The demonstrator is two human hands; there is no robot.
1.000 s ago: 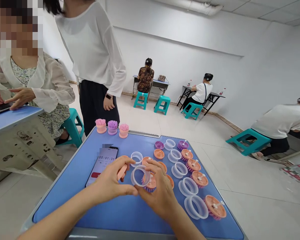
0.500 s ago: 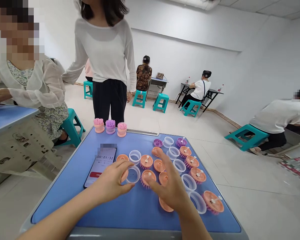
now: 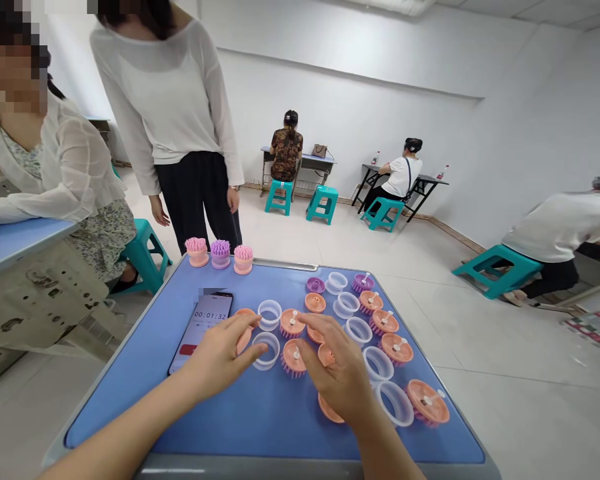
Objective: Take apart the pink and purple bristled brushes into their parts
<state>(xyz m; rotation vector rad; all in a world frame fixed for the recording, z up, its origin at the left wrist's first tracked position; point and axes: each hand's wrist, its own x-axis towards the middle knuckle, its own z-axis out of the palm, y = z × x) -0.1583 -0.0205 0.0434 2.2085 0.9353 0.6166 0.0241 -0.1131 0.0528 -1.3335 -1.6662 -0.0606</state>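
Spreading its fingers wide, the left hand hovered over the near part of a blue table, its fingertips just beside a clear silicone ring and over a peach disc, with no visible grip on either. The right hand arched above the middle of the layout with its fingers well apart and nothing held, between a bristled peach brush head and a peach cap; whether its fingertips touched the cap, I cannot tell. A second peach disc showed beneath its heel. More clear rings and peach brush heads lay in slanting rows to the right, with a purple disc near the far edge. A phone lay left of the hands, its timer reading 00:01:32. Three upright brushes, a pink one, a purple one and another pink one, stood along the far edge. A person in a white top stood beyond the table, and a person in a sheer blouse sat at a blue desk on the left.
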